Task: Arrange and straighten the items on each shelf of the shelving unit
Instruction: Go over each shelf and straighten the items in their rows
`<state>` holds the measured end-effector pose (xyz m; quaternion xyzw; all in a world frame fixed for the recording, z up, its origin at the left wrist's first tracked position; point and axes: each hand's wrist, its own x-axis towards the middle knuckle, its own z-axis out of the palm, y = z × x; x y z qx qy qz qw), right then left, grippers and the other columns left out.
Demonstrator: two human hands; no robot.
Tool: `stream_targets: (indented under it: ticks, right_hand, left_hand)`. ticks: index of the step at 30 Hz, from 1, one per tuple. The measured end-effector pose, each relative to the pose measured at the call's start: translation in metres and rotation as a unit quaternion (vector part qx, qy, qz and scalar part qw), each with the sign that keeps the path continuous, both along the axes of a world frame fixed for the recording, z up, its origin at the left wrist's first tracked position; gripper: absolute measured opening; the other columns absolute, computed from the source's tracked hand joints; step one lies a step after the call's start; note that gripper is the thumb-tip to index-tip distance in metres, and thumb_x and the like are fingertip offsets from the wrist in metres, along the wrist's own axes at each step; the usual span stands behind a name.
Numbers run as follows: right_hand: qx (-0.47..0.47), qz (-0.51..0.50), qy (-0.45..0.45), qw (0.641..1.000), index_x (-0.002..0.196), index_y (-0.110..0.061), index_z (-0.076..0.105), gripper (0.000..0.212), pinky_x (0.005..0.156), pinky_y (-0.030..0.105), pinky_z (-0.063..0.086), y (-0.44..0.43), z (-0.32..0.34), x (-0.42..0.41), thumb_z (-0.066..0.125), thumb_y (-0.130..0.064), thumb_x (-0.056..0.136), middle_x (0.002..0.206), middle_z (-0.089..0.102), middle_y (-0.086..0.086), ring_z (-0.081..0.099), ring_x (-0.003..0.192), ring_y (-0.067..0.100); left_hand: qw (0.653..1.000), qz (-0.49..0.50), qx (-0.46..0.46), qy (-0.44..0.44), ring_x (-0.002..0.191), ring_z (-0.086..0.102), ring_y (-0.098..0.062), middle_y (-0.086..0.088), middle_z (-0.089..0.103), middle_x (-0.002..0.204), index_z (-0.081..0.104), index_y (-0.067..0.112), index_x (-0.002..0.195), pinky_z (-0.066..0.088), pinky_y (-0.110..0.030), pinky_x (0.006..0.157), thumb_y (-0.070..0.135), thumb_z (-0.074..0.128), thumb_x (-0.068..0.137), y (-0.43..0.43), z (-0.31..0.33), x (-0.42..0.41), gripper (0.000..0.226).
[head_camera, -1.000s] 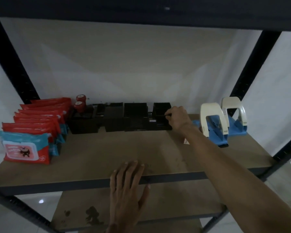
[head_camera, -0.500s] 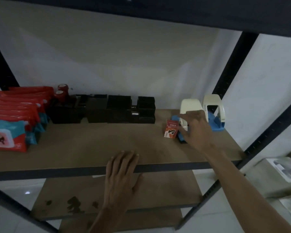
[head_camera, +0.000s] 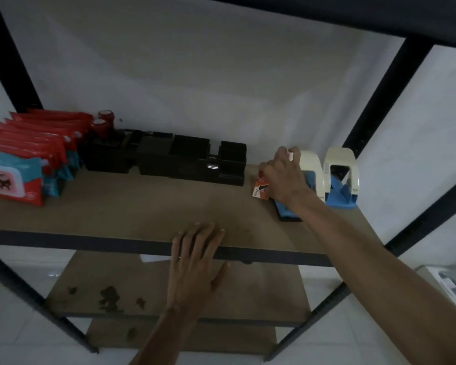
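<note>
Hands at the shelf (head_camera: 132, 206), right end.
Right hand (head_camera: 284, 177) is curled over the top of the left punch (head_camera: 312, 164); left hand (head_camera: 195, 262) is laid flat, fingers straight, on the front edge. An orange box (head_camera: 259, 192) is seen just beside the punch.

Two bare forearms, bare left hand (head_camera: 195, 259), bare right hand (head_camera: 284, 177), short fingernails

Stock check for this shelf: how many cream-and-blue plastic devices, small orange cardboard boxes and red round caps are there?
Cream-and-blue plastic devices: 2
Small orange cardboard box: 1
Red round caps: 2
Total: 5
</note>
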<state>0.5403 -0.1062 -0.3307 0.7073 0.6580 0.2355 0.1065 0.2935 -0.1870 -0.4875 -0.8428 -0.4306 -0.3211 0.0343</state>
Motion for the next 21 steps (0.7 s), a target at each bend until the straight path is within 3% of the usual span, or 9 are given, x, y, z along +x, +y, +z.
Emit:
stream_targets:
  ticks: [3,5,9,17,21]
  right_hand:
    - [0.017,0.013,-0.014,1.000,0.106,-0.018,0.063,0.032,0.102,0.048,0.020,0.019,-0.004,-0.003,0.078,-0.027,0.079,0.102,0.074,0.007,0.049,0.118,0.032]
    - [0.020,0.019,-0.015,0.999,0.109,-0.015,0.062,0.033,0.098,0.044,0.030,0.032,-0.006,-0.001,0.077,-0.022,0.080,0.105,0.074,0.009,0.053,0.114,0.032]
    - [0.016,0.031,0.073,0.997,0.125,-0.006,0.055,0.044,0.084,0.042,0.050,0.057,-0.017,0.000,0.072,-0.006,0.085,0.113,0.067,0.015,0.055,0.112,0.033]
    - [0.041,0.061,0.133,0.988,0.136,-0.004,0.049,0.055,0.084,0.045,0.055,0.071,-0.026,0.003,0.068,0.000,0.085,0.127,0.057,0.019,0.051,0.117,0.035]
    - [0.143,0.105,0.225,0.958,0.142,-0.013,0.049,0.062,0.083,0.044,0.057,0.018,-0.012,0.008,0.074,-0.010,0.085,0.137,0.048,0.015,0.048,0.122,0.033]
  left_hand:
    - [1.000,0.001,0.000,0.002,0.145,0.038,-0.029,-0.002,0.045,0.154,0.049,0.022,0.149,0.032,-0.053,0.115,0.051,0.062,0.092,0.000,0.000,0.000,0.066]
    - [1.000,0.007,0.000,0.004,0.144,0.039,-0.029,-0.002,0.045,0.153,0.050,0.022,0.148,0.032,-0.053,0.115,0.051,0.064,0.091,0.000,0.000,0.000,0.066]
    - [1.000,0.008,-0.006,-0.003,0.145,0.038,-0.027,0.000,0.045,0.153,0.051,0.022,0.146,0.031,-0.052,0.116,0.049,0.066,0.090,-0.003,0.005,0.001,0.065]
    - [1.000,0.016,-0.021,-0.001,0.147,0.036,-0.025,0.002,0.043,0.155,0.049,0.025,0.148,0.030,-0.052,0.116,0.053,0.062,0.091,-0.003,0.004,0.001,0.065]
    - [1.000,0.011,-0.017,0.003,0.146,0.037,-0.027,0.000,0.046,0.153,0.053,0.024,0.145,0.033,-0.054,0.113,0.053,0.066,0.089,-0.001,0.002,0.000,0.065]
